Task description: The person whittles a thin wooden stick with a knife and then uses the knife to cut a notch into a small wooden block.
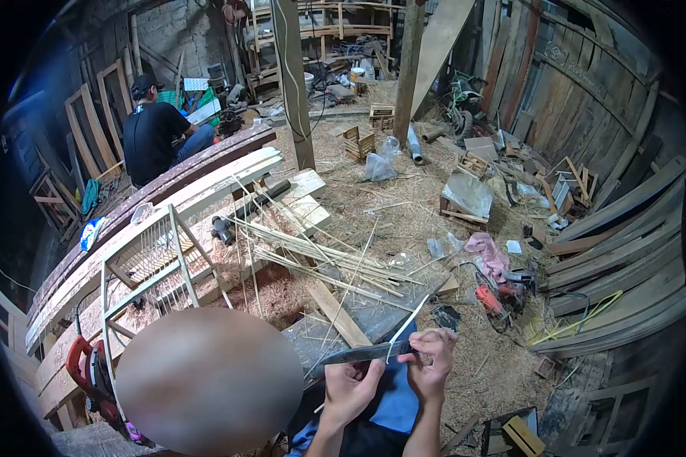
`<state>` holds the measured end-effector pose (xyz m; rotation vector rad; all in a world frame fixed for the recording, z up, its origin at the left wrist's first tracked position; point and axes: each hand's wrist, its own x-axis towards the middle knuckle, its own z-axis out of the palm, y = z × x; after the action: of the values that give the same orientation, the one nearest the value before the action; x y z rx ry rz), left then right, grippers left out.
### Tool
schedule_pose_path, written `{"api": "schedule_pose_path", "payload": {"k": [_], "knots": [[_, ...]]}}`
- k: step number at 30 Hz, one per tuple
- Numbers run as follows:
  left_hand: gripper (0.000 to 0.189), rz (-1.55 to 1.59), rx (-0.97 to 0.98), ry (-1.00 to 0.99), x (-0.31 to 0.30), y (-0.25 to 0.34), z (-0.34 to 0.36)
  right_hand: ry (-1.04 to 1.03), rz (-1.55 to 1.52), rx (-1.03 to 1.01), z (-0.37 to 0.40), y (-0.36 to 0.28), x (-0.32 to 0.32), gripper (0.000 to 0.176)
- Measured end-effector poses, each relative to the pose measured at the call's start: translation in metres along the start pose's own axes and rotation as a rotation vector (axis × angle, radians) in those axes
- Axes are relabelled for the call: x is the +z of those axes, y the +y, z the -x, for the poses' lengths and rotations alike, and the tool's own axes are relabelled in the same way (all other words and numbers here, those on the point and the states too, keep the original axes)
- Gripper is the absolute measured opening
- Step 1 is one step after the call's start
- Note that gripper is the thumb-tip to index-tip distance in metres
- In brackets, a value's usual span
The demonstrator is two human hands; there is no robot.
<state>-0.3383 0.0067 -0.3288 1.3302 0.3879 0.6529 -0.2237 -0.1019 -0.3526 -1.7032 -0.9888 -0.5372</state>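
Observation:
A dark, broad knife blade [358, 353] lies across in front of my lap. My left hand [348, 392] is closed beneath it, its thumb and fingers near the blade's left part. My right hand [429, 354] is closed at the blade's right end, with its fingers bent. Between the hands a thin pale strip [408, 320] rises up and to the right across the blade. Several thin wooden sticks [335, 259] are spread over the workbench ahead of my hands.
A wooden frame with thin bars [179, 251] stands on the bench at left, beside a large blurred oval. A person in a dark shirt [151, 133] sits at the back left. Red power tools [492, 302] lie on the shavings-covered floor at right.

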Motion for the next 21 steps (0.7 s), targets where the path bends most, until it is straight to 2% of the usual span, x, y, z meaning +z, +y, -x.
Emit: {"api": "schedule_pose_path", "payload": {"k": [1,3,5,6,8,9,14,16,21], "knots": [[0.011,0.022,-0.040,0.002,0.001,-0.001,-0.001,0.002,0.002,0.001,0.002,0.005,-0.002,0.035],[0.010,0.070,-0.117,0.004,-0.001,0.002,-0.001,0.156,0.167,0.002,0.010,0.025,-0.005,0.031],[0.012,0.063,-0.159,-0.010,-0.010,0.007,-0.003,0.374,-0.146,0.416,0.024,0.057,-0.020,0.027],[0.012,0.064,-0.155,-0.012,-0.013,0.008,-0.002,0.376,-0.146,0.413,0.031,0.067,-0.035,0.027],[0.012,0.082,-0.121,0.109,-0.015,0.010,-0.006,0.410,0.299,0.418,0.038,0.085,-0.061,0.028],[0.011,0.082,-0.088,0.122,-0.017,0.006,-0.011,0.357,0.304,0.358,0.038,0.078,-0.062,0.030],[0.010,0.235,-0.230,0.057,-0.014,0.003,-0.018,0.251,0.213,0.382,0.022,0.044,-0.035,0.033],[0.010,0.266,-0.266,0.045,-0.012,0.004,-0.015,0.227,0.008,0.425,0.015,0.032,-0.020,0.030],[0.013,0.321,-0.275,0.005,-0.008,-0.002,-0.013,0.077,-0.082,0.280,0.004,0.008,0.000,0.034]]}}
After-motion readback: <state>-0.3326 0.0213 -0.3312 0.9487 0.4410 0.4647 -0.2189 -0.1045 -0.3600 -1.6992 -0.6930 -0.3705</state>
